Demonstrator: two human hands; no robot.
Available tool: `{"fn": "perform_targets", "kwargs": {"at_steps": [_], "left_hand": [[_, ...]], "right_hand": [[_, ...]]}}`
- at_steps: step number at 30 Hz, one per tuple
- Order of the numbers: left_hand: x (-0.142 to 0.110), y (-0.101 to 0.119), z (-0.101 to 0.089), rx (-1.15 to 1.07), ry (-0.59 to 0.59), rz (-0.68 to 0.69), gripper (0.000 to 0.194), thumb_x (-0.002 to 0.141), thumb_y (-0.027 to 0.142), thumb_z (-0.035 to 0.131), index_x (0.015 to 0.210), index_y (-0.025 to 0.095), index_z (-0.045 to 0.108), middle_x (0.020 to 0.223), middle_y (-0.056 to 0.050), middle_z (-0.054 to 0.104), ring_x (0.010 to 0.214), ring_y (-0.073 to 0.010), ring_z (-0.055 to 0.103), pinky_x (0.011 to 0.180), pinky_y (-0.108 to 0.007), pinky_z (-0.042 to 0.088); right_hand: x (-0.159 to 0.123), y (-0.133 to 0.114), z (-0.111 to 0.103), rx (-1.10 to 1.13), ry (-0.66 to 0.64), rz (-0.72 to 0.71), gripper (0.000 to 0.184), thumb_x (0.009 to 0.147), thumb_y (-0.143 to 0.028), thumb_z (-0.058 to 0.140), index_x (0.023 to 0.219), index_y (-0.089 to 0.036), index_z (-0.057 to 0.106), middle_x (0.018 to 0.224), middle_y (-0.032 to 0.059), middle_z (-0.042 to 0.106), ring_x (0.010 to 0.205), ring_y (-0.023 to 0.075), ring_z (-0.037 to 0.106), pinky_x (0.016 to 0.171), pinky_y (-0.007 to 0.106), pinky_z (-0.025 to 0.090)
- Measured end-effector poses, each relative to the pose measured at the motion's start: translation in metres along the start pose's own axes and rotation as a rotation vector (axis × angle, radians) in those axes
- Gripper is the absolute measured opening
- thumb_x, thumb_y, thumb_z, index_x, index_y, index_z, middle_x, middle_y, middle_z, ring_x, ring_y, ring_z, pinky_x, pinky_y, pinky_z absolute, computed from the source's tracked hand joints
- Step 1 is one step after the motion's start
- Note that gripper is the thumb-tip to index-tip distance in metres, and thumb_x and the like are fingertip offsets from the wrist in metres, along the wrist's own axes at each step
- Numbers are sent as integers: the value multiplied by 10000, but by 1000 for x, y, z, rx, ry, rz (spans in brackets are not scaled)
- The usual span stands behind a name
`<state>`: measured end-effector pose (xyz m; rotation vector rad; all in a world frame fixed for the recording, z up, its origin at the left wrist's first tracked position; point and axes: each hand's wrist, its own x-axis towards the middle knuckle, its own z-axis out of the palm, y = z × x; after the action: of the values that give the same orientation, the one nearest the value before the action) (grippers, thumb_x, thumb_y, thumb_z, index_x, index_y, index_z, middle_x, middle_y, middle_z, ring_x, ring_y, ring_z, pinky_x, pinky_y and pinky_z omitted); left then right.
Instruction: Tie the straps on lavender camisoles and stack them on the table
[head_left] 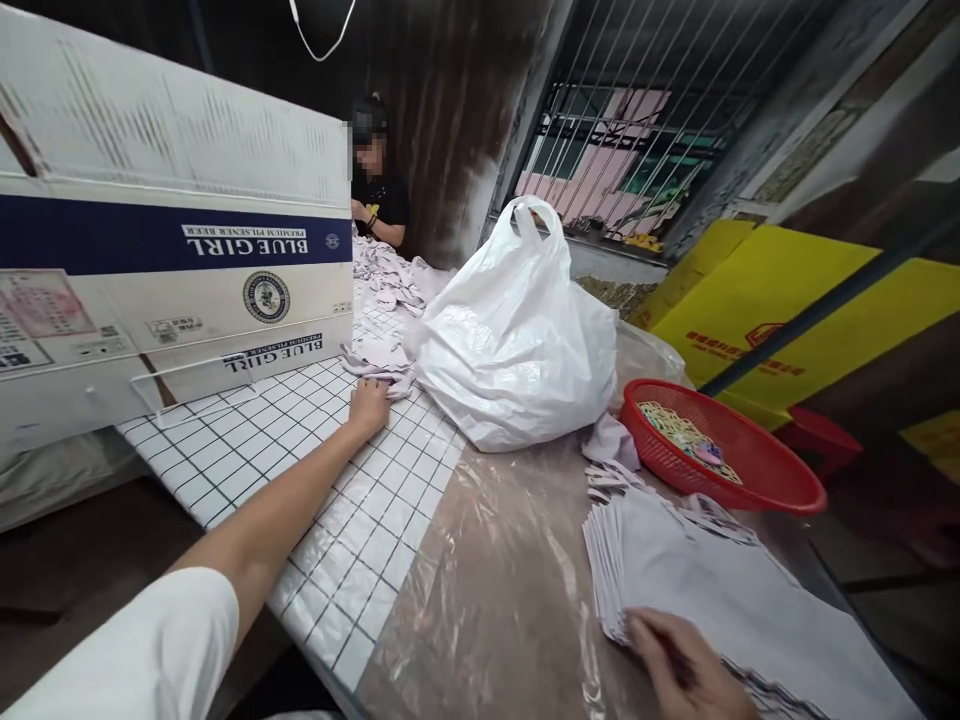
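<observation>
A layered lilac-grey cloth stack (712, 565), at six o'clock of the red perforated plastic basket (772, 460) holding yellowish pieces (675, 432), is touched by the right hand (686, 665), and crumpled lilac cloth (375, 357), at nine o'clock of the white plastic bag (517, 345), by the curled left hand (370, 406), both grips unclear.

Dim back wall (450, 110), glare on white bag (517, 340), edge distortion

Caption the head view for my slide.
Left hand at loose cloth, right hand at a fabric stack, white bag on the table.
</observation>
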<state>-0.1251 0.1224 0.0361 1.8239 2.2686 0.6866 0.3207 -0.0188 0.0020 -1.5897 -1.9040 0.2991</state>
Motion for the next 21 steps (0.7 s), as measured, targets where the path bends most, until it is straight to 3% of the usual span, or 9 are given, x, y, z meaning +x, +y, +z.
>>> {"fn": "perform_targets", "kwargs": {"at_steps": [2,5,8,10,11,13,15,17,21], "left_hand": [[-9,-5,-2,-20,-83,48,192,850,129,529,983,128,667,1085,-186,640,1119,-339,548,928,-436,440],[-57,13,3,-90,-258,203,130,848,169,556,894,150,676,971,-120,687,947,-261,630,831,-336,472],[-119,25,2,-282,-509,401,153,812,293,648,916,187,685,868,-37,708,768,-183,644,674,-240,469],[-142,21,-2,-495,-660,460,202,842,343,620,951,189,690,839,-27,710,725,-167,641,630,-225,458],[-144,17,-4,-555,-676,452,213,865,348,588,950,185,694,838,-35,711,730,-170,643,637,-232,461],[-131,6,-5,-514,-562,386,221,890,327,544,929,177,701,872,-61,711,780,-192,646,692,-266,477],[-102,-1,2,-344,-342,355,221,881,283,546,986,166,701,980,-95,702,885,-231,634,772,-320,490],[-69,-2,14,-176,-177,444,289,863,213,543,1110,165,684,1147,-121,663,1029,-272,583,853,-378,487],[-22,13,39,33,-140,715,455,850,124,513,1282,212,627,1382,-116,550,1130,-303,486,909,-438,453]], "right_hand": [[12,-56,23,105,-116,-25,277,862,-495,542,818,-264,688,807,63,724,745,259,692,685,338,555],[33,-109,51,180,-220,-54,290,884,-467,509,835,-247,691,794,58,728,747,249,692,687,328,541],[47,-126,66,187,-299,-41,288,886,-445,499,843,-231,685,802,61,729,735,240,678,702,334,524],[49,-128,72,188,-332,0,287,881,-438,497,829,-221,676,814,66,730,739,236,669,720,341,515],[49,-128,75,196,-349,27,291,881,-441,495,830,-216,674,829,70,731,752,233,668,730,343,512],[46,-126,81,230,-388,85,301,876,-458,506,864,-207,670,855,72,727,770,225,663,732,337,507],[41,-124,89,253,-405,140,313,851,-482,550,911,-196,662,834,62,705,741,209,642,702,322,500],[36,-121,98,234,-401,162,325,820,-492,600,915,-185,650,775,39,660,690,189,603,659,304,480],[33,-118,114,175,-367,160,371,805,-439,637,1056,-166,634,739,2,592,649,167,545,617,281,432]]}}
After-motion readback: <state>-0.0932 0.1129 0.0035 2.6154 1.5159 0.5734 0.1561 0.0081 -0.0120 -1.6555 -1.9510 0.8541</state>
